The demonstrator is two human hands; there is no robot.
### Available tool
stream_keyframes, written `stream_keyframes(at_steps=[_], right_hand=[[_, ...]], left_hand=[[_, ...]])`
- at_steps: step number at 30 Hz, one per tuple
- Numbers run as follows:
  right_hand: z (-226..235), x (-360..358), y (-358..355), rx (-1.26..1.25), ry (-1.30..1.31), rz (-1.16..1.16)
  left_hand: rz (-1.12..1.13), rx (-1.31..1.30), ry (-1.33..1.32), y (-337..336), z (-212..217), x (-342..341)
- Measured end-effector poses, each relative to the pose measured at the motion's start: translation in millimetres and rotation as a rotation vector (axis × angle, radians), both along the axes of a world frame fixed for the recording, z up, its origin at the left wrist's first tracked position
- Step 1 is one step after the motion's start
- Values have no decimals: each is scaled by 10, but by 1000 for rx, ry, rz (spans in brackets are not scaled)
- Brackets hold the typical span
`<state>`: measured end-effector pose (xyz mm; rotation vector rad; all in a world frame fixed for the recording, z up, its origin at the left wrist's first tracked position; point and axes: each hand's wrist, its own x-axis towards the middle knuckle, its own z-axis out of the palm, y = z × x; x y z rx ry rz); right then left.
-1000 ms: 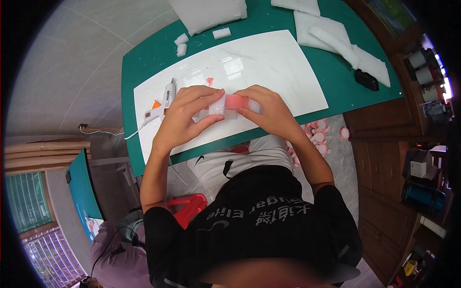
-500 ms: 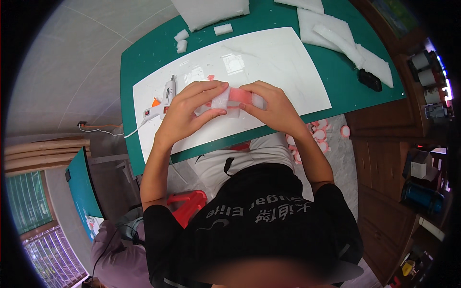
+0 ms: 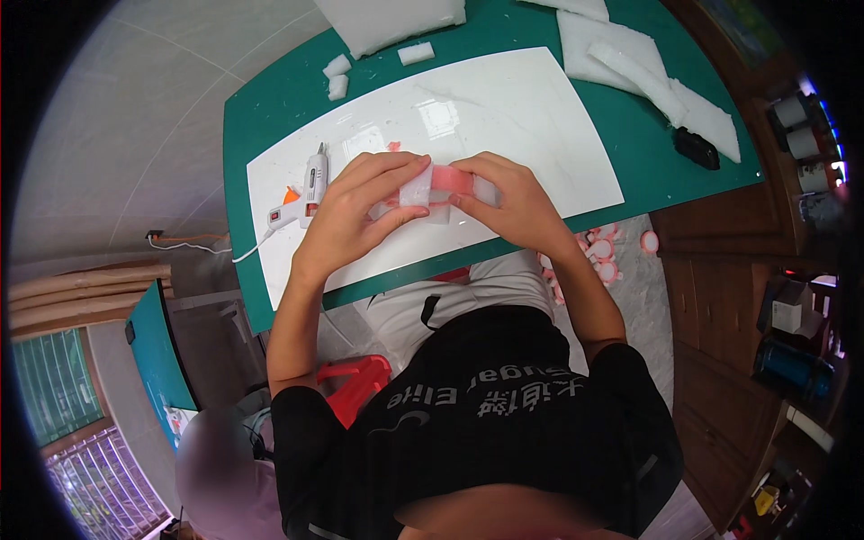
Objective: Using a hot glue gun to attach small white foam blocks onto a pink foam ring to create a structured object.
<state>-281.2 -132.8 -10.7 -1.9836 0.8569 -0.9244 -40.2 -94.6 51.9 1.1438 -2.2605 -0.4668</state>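
Over the white board (image 3: 531, 117), my two hands hold a small assembly between them. My left hand (image 3: 364, 198) is closed, with thumb and fingers pressed on a white foam block (image 3: 415, 190). A pink piece (image 3: 452, 178) sits against the block's right side, and my right hand (image 3: 506, 200) pinches its right end, where whitish material shows. Clear or pale material shows below the pink piece; its shape is partly hidden by my fingers. Left of my left hand lies a white glue gun (image 3: 315, 180) with a cord. Small pink scraps (image 3: 394, 146) lie just beyond my hands.
Small foam pieces (image 3: 416, 54) and larger white foam slabs (image 3: 612, 54) lie on the green table (image 3: 504, 31). A black object (image 3: 696, 148) rests by the right slabs. Pink-and-white round pieces (image 3: 605, 268) are on the floor, a red stool (image 3: 360, 382) lower left, another person (image 3: 236, 481) behind.
My hands keep nearly the same grip and place. The view has shifted slightly. At the lower left, the other person's head and body have changed position.
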Motion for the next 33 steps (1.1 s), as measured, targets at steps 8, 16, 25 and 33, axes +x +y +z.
stream_keyframes(at_steps=[8, 16, 25, 33], right_hand=[[-73, -40, 4, -87, -57, 1], [-92, -20, 5, -83, -100, -12], [-60, -8, 10, -70, -92, 7], [-61, 5, -11, -103, -83, 11]], left_hand=[[20, -92, -7, 11, -32, -78], [57, -96, -69, 65, -21, -100], [44, -134, -51, 78, -6, -107], [66, -102, -18, 93, -15, -121]])
